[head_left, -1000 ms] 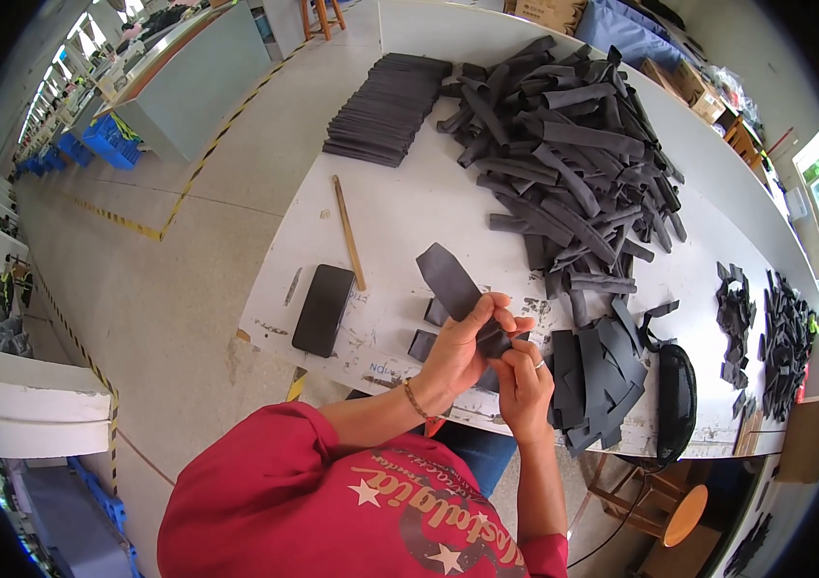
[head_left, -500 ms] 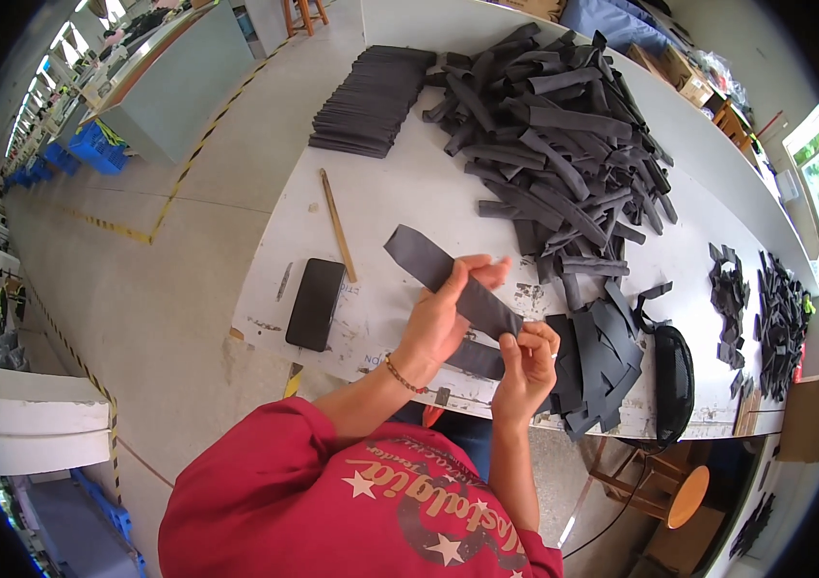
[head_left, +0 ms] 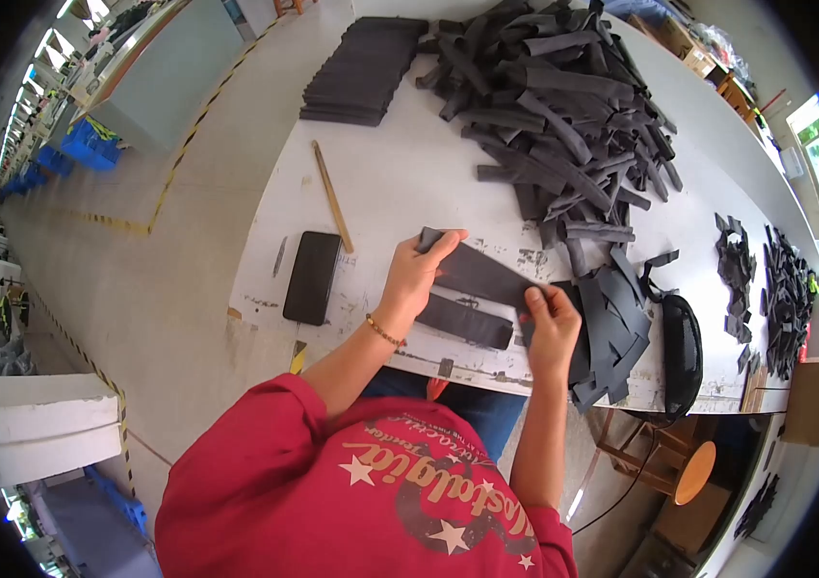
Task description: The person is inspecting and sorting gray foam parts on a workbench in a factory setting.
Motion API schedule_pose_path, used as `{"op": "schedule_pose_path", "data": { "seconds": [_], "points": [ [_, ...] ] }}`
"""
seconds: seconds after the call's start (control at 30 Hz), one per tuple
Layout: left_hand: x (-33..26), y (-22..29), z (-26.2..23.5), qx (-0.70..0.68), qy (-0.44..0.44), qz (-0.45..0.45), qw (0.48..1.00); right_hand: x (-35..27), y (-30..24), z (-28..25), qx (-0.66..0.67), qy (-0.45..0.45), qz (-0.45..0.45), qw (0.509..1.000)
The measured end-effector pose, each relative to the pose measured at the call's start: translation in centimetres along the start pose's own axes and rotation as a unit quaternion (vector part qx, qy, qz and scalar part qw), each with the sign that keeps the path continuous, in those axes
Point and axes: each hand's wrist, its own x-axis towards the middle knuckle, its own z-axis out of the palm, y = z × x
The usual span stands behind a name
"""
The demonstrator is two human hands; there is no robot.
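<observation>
Left hand [head_left: 413,274] and right hand [head_left: 553,326] clamp one dark strip [head_left: 484,274]; the neat stack [head_left: 365,69] seems done, the loose heap [head_left: 563,116] unsorted.

Red shirt [head_left: 270,482] has tan lettering [head_left: 433,482] plus stars [head_left: 450,537]; faint marks [head_left: 348,259] on the desk [head_left: 385,169] aren't readable tbh.

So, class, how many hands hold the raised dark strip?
2: the left hand near the left end of the dark strip, the right hand near its right end. Both are visible.
</observation>
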Motion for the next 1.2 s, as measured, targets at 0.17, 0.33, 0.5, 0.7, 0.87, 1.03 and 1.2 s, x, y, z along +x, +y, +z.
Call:
{"op": "schedule_pose_path", "data": {
  "seconds": [0.17,0.33,0.5,0.7,0.87,1.03,1.2],
  "points": [
    [1.4,-1.4,-2.4,0.183,0.017,0.035,0.982,2.5,2.9,-1.5,-0.034,-0.019,0.035,0.999],
    [3.5,-2.9,-5.0,0.289,0.006,0.096,0.952,3.8,4.9,-0.3,-0.187,0.035,0.001,0.982],
    [3.6,-3.9,-5.6,0.377,-0.001,0.136,0.916,3.6,4.9,0.4,-0.294,0.053,-0.038,0.954],
    [4.0,-3.3,-2.7,0.511,0.053,0.311,0.8,1.2,3.5,-0.4,-0.401,0.095,-0.141,0.9],
    [7.8,-2.3,4.2,0.345,-0.057,0.292,0.89,0.0,2.2,-6.9,-0.569,0.213,-0.144,0.781],
    [12.7,-4.3,13.1,0.348,-0.123,0.354,0.859,-0.6,4.2,-10.6,-0.688,0.205,-0.062,0.694],
    [15.9,-8.0,18.5,0.411,-0.172,0.424,0.788,-0.1,5.7,-10.9,-0.731,0.152,-0.112,0.656]
  ]
}}
